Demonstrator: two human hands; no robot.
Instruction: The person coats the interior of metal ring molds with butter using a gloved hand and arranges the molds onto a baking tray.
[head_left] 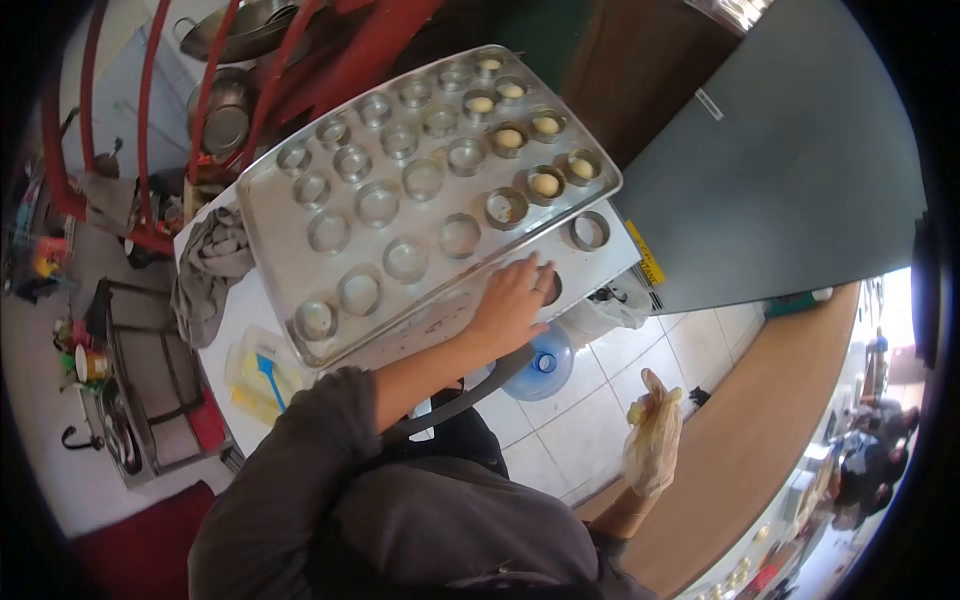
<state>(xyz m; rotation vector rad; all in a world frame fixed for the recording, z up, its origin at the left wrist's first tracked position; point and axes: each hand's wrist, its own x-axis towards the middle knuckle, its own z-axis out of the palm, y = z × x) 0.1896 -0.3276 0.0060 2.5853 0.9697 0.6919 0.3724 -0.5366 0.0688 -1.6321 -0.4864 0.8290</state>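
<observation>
A large metal baking tray [430, 285] lies on a white table and holds rows of round metal rings [405, 260]. Several rings at its right end contain pale dough balls [545, 184]. My bare left hand [512, 300] reaches past the tray's near edge, with its fingers closed at the rim of a loose metal ring [551, 288] that it partly covers. Another loose ring [590, 231] stands near the table corner. My right hand [654, 435], in a clear plastic glove, is raised over the floor, fingers stretched out and nothing visible in it.
A container with a blue brush [268, 372] and a crumpled grey cloth [212, 265] lie left of the tray. A blue water bottle [540, 362] stands on the tiled floor below. To the right are a grey panel [780, 170] and a long brown surface [740, 410].
</observation>
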